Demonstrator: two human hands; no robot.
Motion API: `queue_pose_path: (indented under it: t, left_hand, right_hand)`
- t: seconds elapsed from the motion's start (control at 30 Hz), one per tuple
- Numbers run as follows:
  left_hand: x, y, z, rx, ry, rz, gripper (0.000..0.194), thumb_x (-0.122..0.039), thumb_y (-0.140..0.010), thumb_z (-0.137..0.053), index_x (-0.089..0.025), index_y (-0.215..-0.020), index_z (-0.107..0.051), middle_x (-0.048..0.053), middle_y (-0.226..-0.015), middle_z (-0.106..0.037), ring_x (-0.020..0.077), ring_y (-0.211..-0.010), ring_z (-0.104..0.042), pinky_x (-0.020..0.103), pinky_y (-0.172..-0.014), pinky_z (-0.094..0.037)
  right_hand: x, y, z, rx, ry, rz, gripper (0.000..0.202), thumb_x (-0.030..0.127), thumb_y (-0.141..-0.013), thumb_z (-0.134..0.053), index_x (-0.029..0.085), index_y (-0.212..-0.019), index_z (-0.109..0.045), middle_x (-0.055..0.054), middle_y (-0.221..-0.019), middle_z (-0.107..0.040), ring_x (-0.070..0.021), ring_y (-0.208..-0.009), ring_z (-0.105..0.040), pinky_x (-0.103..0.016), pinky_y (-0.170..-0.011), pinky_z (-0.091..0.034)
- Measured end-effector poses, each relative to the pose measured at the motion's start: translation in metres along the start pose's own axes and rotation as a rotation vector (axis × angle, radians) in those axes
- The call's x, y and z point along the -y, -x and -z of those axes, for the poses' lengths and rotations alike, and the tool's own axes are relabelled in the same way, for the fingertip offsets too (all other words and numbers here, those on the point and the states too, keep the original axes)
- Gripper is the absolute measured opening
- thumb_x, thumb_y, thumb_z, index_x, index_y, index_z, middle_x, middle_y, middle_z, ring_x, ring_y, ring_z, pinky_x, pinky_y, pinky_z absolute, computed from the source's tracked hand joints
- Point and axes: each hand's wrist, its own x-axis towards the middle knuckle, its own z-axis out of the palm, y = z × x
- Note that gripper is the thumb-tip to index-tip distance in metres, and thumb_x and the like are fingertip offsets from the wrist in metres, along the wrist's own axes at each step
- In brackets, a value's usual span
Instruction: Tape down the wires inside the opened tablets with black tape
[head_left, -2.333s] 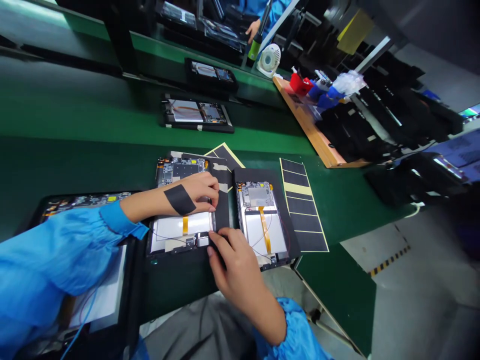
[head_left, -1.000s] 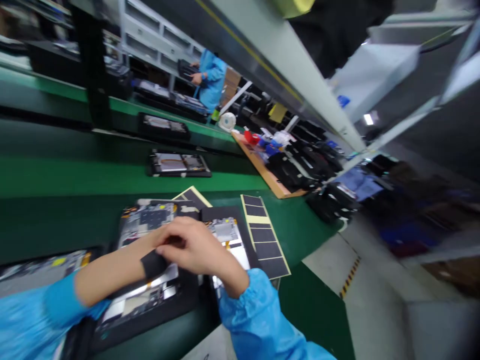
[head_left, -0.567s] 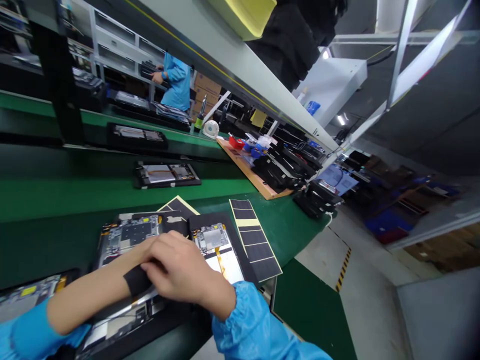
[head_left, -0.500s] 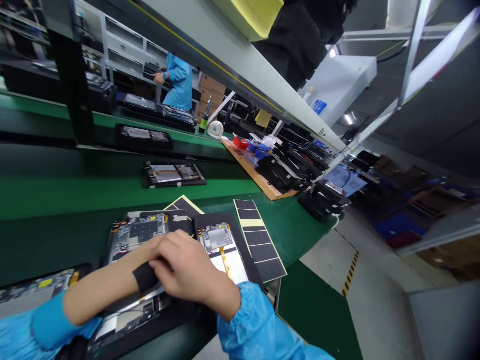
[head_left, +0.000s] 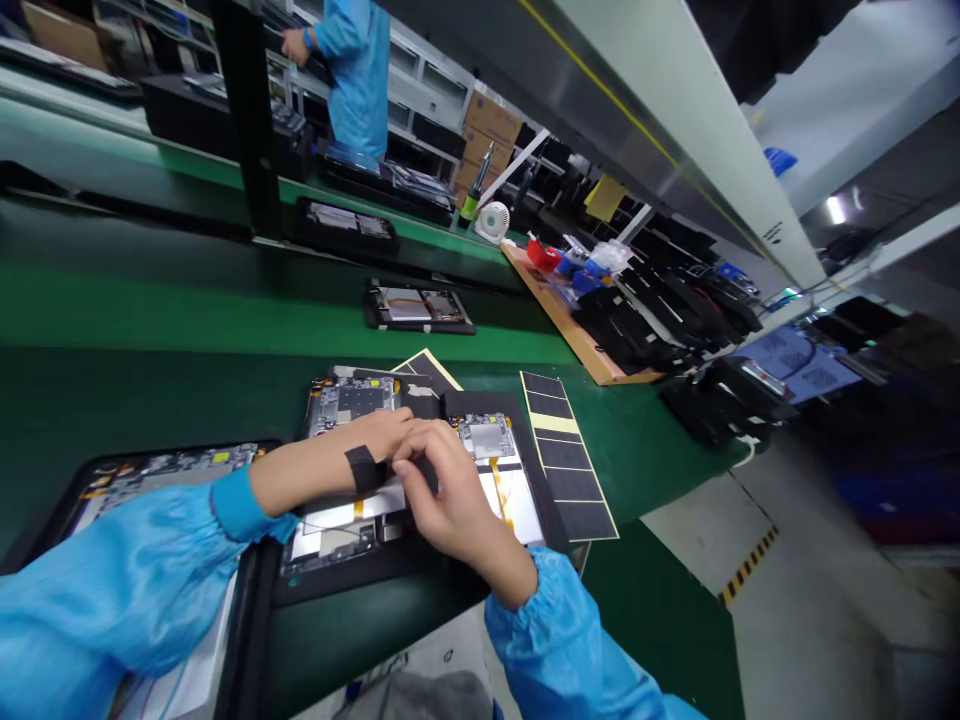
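Note:
My left hand (head_left: 386,430) lies over an opened tablet (head_left: 337,538) with exposed boards and battery; its fingers are mostly hidden behind my other hand. A black adhesive patch (head_left: 364,468) sits on the left wrist. My right hand (head_left: 450,490) is closed, its thumb and fingers pinched at the edge of that patch. Beside it, a second opened tablet (head_left: 517,500) with an orange flex cable rests on a black pad. To its right lies a sheet of black rectangular stickers (head_left: 570,455) on a yellowish backing.
Another opened tablet (head_left: 172,480) lies partly under my left sleeve. Farther back, a tablet (head_left: 420,306) rests on the green strip. A wooden board (head_left: 555,312) holds dark parts and a red container (head_left: 543,255). A small white fan (head_left: 493,222) and a co-worker (head_left: 352,80) are beyond.
My view has shifted, so the bench items appear farther right or lower left. Both hands stay together over the tablets, with the right fingers still at the patch on the left wrist.

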Motion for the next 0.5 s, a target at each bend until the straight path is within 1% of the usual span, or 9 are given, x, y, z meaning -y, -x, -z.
queue_pose_path:
  t: [0.1,0.17,0.27,0.3,0.33,0.37,0.43,0.5]
  left_hand:
    - [-0.004,-0.004,0.008,0.047,0.002,-0.016,0.008,-0.013,-0.088,-0.057,-0.02,-0.087,-0.059,0.003,-0.089,-0.06,0.0207,-0.081,-0.052,0.032,-0.071,-0.041]
    - [-0.003,-0.006,0.01,0.066,0.0,-0.02,0.008,-0.013,-0.086,-0.058,-0.019,-0.09,-0.06,0.005,-0.092,-0.061,0.0222,-0.085,-0.052,0.032,-0.072,-0.04]
    - [0.003,-0.008,0.012,0.086,0.023,-0.048,0.005,-0.016,-0.089,-0.06,-0.02,-0.092,-0.062,0.006,-0.098,-0.063,0.0237,-0.093,-0.052,0.033,-0.078,-0.041]
    - [0.007,-0.008,0.013,0.091,0.041,-0.063,0.003,-0.018,-0.091,-0.06,-0.02,-0.09,-0.062,0.006,-0.098,-0.063,0.0236,-0.094,-0.053,0.033,-0.08,-0.042]
    - [0.01,-0.008,0.014,0.095,0.064,-0.08,0.006,-0.019,-0.092,-0.059,-0.02,-0.088,-0.062,0.005,-0.097,-0.063,0.023,-0.094,-0.053,0.033,-0.082,-0.042]
    - [0.014,-0.009,0.016,0.095,0.088,-0.095,0.009,-0.019,-0.094,-0.058,-0.02,-0.086,-0.062,0.005,-0.096,-0.063,0.0222,-0.093,-0.054,0.032,-0.082,-0.042]
    - [0.022,-0.01,0.019,0.091,0.133,-0.121,0.014,-0.02,-0.095,-0.057,-0.019,-0.083,-0.063,0.005,-0.095,-0.063,0.0209,-0.091,-0.055,0.031,-0.081,-0.043]
    - [0.028,-0.011,0.021,0.084,0.168,-0.145,0.016,-0.021,-0.095,-0.057,-0.019,-0.08,-0.063,0.005,-0.093,-0.064,0.0201,-0.088,-0.056,0.03,-0.08,-0.043]
  right_hand:
    - [0.001,0.005,-0.001,-0.056,-0.098,-0.074,0.009,0.016,-0.098,-0.053,0.023,-0.092,-0.054,-0.004,-0.092,-0.059,-0.0193,-0.09,-0.058,-0.034,-0.082,-0.05]
    - [0.003,0.008,0.001,-0.133,-0.157,-0.121,0.009,0.019,-0.101,-0.051,0.023,-0.094,-0.055,-0.004,-0.095,-0.058,-0.0188,-0.092,-0.059,-0.035,-0.085,-0.051]
    - [0.003,0.011,0.006,-0.288,-0.22,-0.199,0.009,0.022,-0.104,-0.048,0.024,-0.1,-0.056,-0.005,-0.105,-0.059,-0.0179,-0.101,-0.061,-0.034,-0.091,-0.052]
    - [0.002,0.013,0.008,-0.311,-0.227,-0.234,0.008,0.024,-0.105,-0.049,0.025,-0.104,-0.056,-0.006,-0.11,-0.06,-0.018,-0.106,-0.061,-0.033,-0.092,-0.053]
    - [0.001,0.015,0.01,-0.309,-0.225,-0.275,0.01,0.024,-0.105,-0.049,0.026,-0.112,-0.056,-0.007,-0.116,-0.061,-0.0183,-0.112,-0.061,-0.034,-0.094,-0.053]
    - [0.0,0.019,0.01,-0.285,-0.214,-0.319,0.018,0.025,-0.104,-0.05,0.026,-0.121,-0.054,-0.008,-0.122,-0.061,-0.0191,-0.117,-0.061,-0.034,-0.096,-0.054]
    - [-0.002,0.03,0.008,-0.189,-0.159,-0.406,0.041,0.024,-0.102,-0.052,0.027,-0.142,-0.043,-0.01,-0.13,-0.063,-0.0211,-0.124,-0.061,-0.038,-0.099,-0.055]
    - [-0.004,0.045,0.001,-0.089,-0.071,-0.46,0.058,0.022,-0.1,-0.055,0.026,-0.153,-0.031,-0.013,-0.132,-0.065,-0.0235,-0.126,-0.063,-0.042,-0.102,-0.055]
